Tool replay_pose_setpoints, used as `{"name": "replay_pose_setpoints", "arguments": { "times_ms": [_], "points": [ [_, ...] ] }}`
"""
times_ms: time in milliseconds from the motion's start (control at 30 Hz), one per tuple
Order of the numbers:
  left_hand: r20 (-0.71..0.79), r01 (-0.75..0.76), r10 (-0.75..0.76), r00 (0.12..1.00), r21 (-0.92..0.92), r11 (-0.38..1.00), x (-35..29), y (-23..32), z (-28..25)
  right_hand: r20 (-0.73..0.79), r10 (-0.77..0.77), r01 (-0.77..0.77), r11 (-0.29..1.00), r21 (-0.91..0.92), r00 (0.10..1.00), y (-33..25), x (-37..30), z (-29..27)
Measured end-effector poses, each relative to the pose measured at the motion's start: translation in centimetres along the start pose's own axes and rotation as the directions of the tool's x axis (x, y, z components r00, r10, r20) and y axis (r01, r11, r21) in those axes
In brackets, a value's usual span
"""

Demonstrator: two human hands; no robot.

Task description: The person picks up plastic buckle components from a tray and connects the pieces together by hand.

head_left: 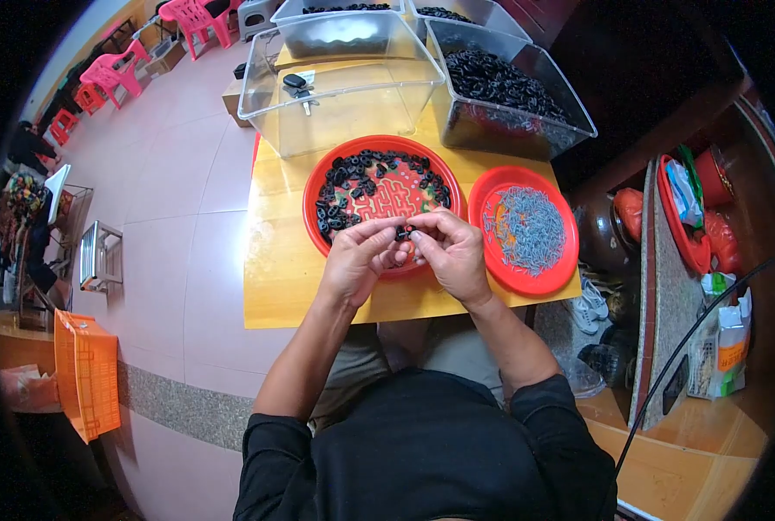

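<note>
1. Pinching with thumb and fingertips, the left hand (357, 259) grips one side of a small black part (402, 233), its lower fingers curled beneath.
2. The right hand (453, 258) closes its thumb and index finger on the opposite side of the same part, so the piece sits between both sets of fingertips. A touch of red shows beside it; the fingers hide its exact shape.
3. Both hands are held over the near portion of a round red tray (384, 141), the small black part appearing just inside its near rim.
4. Beyond the fingertips, many loose black pieces (366, 160) lie along the far and left sides of that tray, around its patterned red and gold base.
5. Just beside the right hand, on its outer side, a red plate (570, 236) bears a heap of slender grey pins (531, 230); no finger touches them.
6. Tray and plate rest on a yellow wooden table (276, 291).
7. Farther off, past the tray, stands a clear bin (379, 122), with a set of keys (295, 82) visible through its wall. To its right, another see-through container (588, 132) holds a dark mass of similar pieces.
</note>
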State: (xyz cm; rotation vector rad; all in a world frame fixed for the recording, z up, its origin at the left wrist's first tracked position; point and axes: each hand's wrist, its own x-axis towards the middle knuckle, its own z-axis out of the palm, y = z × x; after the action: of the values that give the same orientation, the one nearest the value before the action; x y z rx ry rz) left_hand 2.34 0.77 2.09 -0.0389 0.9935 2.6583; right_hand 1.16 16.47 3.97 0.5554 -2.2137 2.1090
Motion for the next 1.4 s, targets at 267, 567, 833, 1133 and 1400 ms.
{"name": "replay_pose_setpoints", "arguments": {
  "times_ms": [267,567,833,1133,1400],
  "points": [
    [-0.036,-0.038,0.041,0.999,0.057,0.998,-0.4,-0.6,-0.5,-0.017,0.158,-0.155,0.982,0.103,0.987,-0.8,-0.1,0.0],
    [-0.069,-0.057,0.062,0.996,0.068,0.996,-0.7,-0.8,-0.3,-0.012,0.129,-0.128,0.991,0.033,0.992,-0.3,-0.2,0.0],
    [-0.066,-0.154,0.177,0.982,0.262,0.953,-0.6,-1.2,-0.5,-0.015,0.046,-0.047,0.999,-0.014,0.999,0.0,-0.3,0.1],
    [-0.024,-0.214,0.244,0.97,0.397,0.893,-0.7,-1.0,0.5,-0.002,0.06,-0.06,0.998,-0.023,0.998,0.4,-0.4,0.1],
    [0.008,-0.21,0.227,0.974,0.419,0.884,-0.8,-0.1,0.7,0.088,0.226,-0.235,0.964,0.123,0.97,-0.6,-0.3,-0.5]
  ]
}}
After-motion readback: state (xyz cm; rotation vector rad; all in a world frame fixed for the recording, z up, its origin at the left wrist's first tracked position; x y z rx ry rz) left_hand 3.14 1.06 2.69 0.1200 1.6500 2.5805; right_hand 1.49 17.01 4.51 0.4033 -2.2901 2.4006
